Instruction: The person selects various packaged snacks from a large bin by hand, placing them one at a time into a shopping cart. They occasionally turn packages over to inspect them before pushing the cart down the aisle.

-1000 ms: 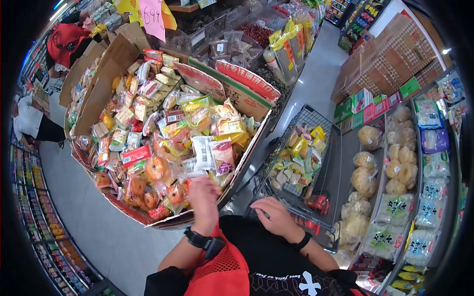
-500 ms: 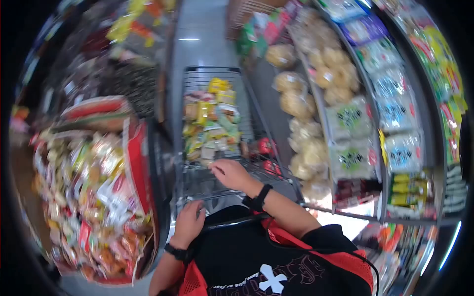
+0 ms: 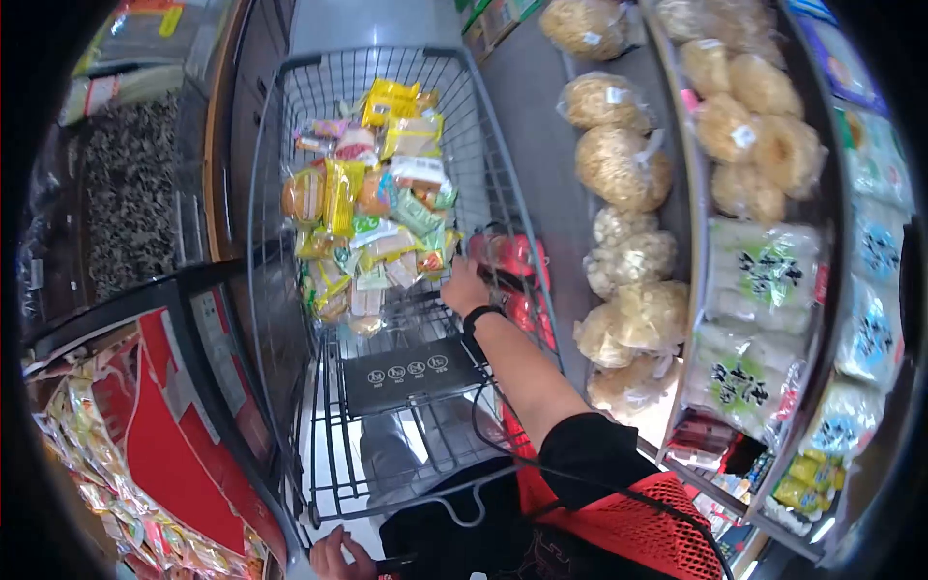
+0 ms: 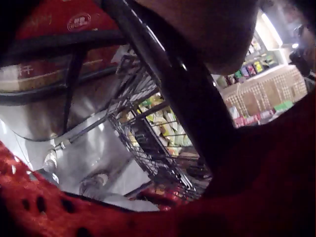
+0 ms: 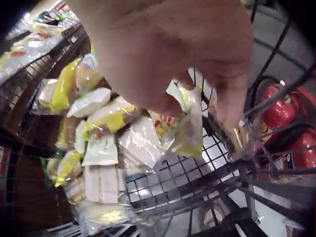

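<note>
In the head view, my right hand [image 3: 466, 290] reaches down inside the metal shopping cart [image 3: 253, 242], at the right edge of a pile of wrapped snacks [image 3: 370, 237]. The right wrist view has its bent, parted fingers [image 5: 231, 106] among clear and yellow packets [image 5: 190, 128]; whether they pinch one is unclear. My left hand [image 3: 340, 558] is low beside the cart's near left corner, fingers loosely bent, no item visible in it. A glossy black bar [image 4: 182, 84] crosses the left wrist view in front of that hand [image 4: 212, 29].
Red round items [image 3: 512, 256] lie beside the cart's right wall. Shelves on the right hold bagged tan goods [image 3: 623, 169] and white packs [image 3: 759, 275]. At the lower left stands a red-sided snack bin [image 3: 179, 435]; a dark loose-goods bin [image 3: 130, 184] is above it.
The view has turned from the snack bin to the cart. My right hand has moved forward to the cart's pile; my left hand has dropped lower in the view.
</note>
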A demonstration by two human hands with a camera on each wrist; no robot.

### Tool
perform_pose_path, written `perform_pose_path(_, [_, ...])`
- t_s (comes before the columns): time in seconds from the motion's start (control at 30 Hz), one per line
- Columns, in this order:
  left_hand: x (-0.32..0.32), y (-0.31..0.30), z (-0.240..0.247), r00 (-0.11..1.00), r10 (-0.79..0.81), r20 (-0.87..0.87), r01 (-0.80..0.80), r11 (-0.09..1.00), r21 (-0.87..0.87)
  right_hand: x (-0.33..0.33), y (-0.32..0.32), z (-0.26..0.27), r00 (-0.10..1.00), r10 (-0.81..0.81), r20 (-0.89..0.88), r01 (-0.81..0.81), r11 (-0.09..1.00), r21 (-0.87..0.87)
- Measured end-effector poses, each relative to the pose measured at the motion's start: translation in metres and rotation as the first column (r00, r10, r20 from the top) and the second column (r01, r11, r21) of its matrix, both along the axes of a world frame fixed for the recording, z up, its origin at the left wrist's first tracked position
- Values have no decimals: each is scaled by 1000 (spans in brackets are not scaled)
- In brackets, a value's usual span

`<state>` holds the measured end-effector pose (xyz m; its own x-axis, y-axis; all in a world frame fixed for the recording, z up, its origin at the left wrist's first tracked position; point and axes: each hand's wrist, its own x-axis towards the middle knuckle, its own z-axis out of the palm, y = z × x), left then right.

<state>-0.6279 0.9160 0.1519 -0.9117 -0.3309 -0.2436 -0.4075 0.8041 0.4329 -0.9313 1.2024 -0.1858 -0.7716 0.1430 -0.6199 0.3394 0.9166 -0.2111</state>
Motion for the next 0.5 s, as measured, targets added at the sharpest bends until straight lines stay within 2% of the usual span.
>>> perform_pose_path(0.1, [4, -2, -5, 1000, 4, -6, -4, 998, -58, 3, -5, -39, 996, 85, -34, -78, 982, 172])
perform_pose_path(0.2, [5, 0, -5, 1000, 15, 11, -15, 998, -59, 6, 0, -65, 993, 95, 72, -114, 933, 342])
perform_pose_path(0.23, [3, -1, -2, 1000, 19, 12, -18, 998, -63, 12, 4, -66, 993, 98, 69, -116, 930, 349])
perform_pose_path(0.33, [-3, -3, -2, 998, 5, -57, -6, 1000, -17, 14, 2, -17, 967, 116, 225, -174, 950, 257])
perform_pose_path(0.37, [-10, -3, 2, 995, 7, -99, -7, 1000, -1, 15, 0, 2, 966, 140, 219, -197, 944, 266])
perform_pose_path(0.4, [12, 0, -12, 992, 112, -63, -111, 994, 22, 16, -4, 22, 964, 166, 209, -221, 935, 276])
perform_pose_path(0.47, [12, -6, -8, 993, 38, -115, -31, 997, 67, 17, -15, 73, 968, 212, 136, -240, 941, 237])
perform_pose_path(0.5, [9, -6, -4, 985, 17, -172, -2, 996, 85, 18, -27, 109, 978, 178, 110, -197, 962, 188])
